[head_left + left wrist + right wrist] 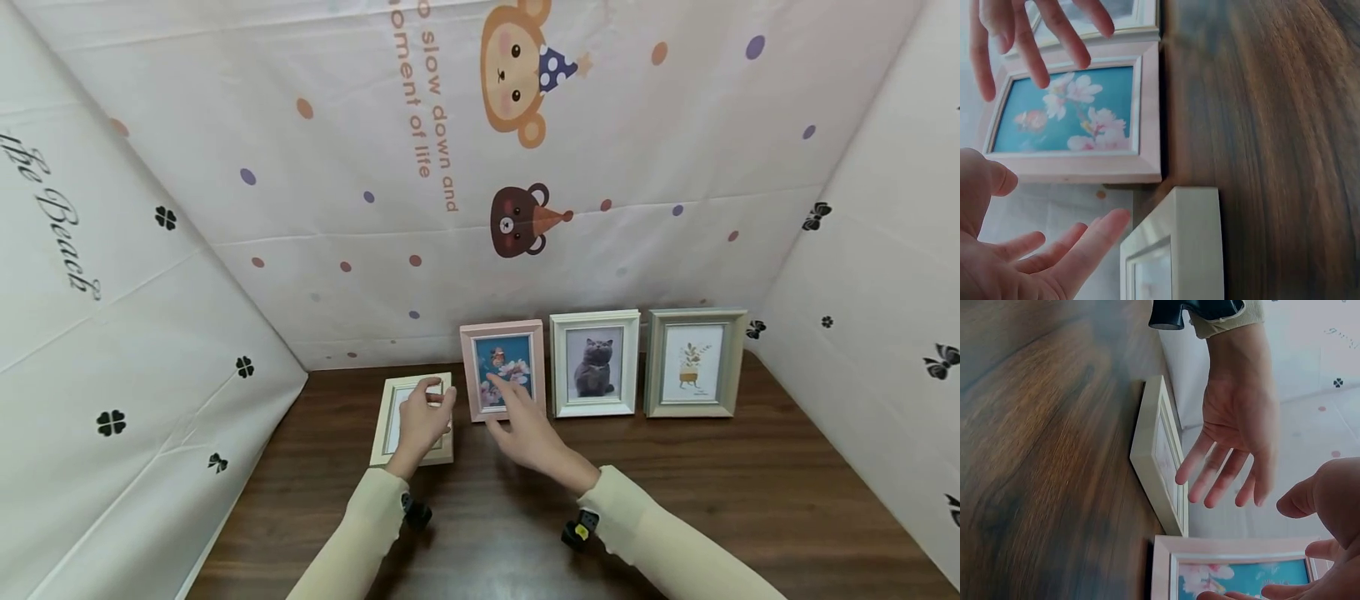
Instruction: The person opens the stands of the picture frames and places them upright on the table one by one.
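Note:
My left hand (pixel 422 423) hovers over a cream picture frame (pixel 381 427) that lies face up on the wooden table, fingers loosely bent with nothing in them. To its right stands a pink picture frame (pixel 501 346) with white blossoms on blue. My right hand (pixel 529 435) is in front of that frame, fingers spread and also holding nothing; it covers the lower right part of the picture. In the left wrist view, a gap shows between the left fingertips (pixel 1113 222) and the pink frame.
Right of the pink frame stand a white frame (pixel 596 358) with a grey cat picture and a grey-green frame (pixel 693 358) with a plant drawing. Printed cloth walls (pixel 360 292) close off the back and both sides of the brown table (pixel 495 533).

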A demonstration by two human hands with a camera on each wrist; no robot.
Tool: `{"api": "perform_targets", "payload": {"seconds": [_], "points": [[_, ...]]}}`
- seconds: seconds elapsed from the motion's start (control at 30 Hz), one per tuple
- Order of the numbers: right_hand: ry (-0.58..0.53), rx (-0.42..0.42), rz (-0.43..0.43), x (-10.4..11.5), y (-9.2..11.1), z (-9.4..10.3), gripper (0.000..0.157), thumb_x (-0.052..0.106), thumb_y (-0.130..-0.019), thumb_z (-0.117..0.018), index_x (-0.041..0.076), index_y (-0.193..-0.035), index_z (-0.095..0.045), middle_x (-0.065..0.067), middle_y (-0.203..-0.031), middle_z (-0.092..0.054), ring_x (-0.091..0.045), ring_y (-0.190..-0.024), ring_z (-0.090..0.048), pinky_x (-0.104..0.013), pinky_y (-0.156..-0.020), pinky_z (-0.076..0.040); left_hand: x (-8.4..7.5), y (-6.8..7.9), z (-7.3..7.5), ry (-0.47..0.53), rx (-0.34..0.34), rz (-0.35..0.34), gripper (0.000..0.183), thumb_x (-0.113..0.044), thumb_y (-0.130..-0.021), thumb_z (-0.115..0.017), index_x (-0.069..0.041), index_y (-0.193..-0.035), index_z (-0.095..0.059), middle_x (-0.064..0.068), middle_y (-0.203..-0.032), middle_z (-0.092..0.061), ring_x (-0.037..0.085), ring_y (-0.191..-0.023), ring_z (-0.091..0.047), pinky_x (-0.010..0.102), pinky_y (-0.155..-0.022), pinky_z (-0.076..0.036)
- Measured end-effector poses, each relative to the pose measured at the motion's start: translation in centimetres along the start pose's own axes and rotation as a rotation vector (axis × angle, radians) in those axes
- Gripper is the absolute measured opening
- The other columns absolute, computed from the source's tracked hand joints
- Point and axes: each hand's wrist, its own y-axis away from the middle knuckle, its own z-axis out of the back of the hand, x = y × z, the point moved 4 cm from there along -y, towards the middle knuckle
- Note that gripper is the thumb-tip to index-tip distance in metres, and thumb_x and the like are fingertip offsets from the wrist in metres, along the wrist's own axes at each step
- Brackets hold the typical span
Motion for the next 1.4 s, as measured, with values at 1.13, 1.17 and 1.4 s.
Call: {"api": "perform_targets", "payload": {"seconds": [1.13, 1.17, 1.4], "points": [[-0.023, 0.209, -0.051, 1.4, -3.9, -5.1, 0.063, 0.023, -0.103, -0.062, 0.001, -0.156, -0.036, -0.02, -0.148, -0.053, -0.034, -0.135, -0.053, -0.051, -0.109, -0.045, 2.5, 0.0, 6.1, -0.282, -0.102, -0.028, 0.047, -0.03, -0.097, -0.067, -0.001, -0.133, -0.062, 0.013, -0.089, -0.076, 0.022, -0.065, -0.07, 0.04, -0.061, -0.057], [-0.008, 0.222, -0.056, 1.4, -4.3, -5.5, 0.064, 0.024, -0.103, -0.061, 0.002, -0.157, -0.036, -0.019, -0.149, -0.052, -0.033, -0.136, -0.052, -0.05, -0.11, -0.044, 2.7, -0.1, 6.4, -0.319, -0.103, -0.017, 0.047, -0.032, -0.097, -0.066, -0.002, -0.133, -0.062, 0.011, -0.089, -0.075, 0.022, -0.07, -0.069, 0.041, -0.064, -0.056], [0.116, 0.269, -0.042, 2.3, -5.7, -7.9, 0.065, 0.023, -0.1, -0.065, -0.001, -0.154, -0.039, -0.024, -0.133, -0.063, -0.036, -0.123, -0.062, -0.05, -0.104, -0.049, 4.1, -0.6, 8.0, -0.478, -0.05, 0.075, 0.05, -0.036, -0.099, -0.061, -0.003, -0.137, -0.058, 0.013, -0.098, -0.071, 0.025, -0.071, -0.063, 0.044, -0.06, -0.05]]}}
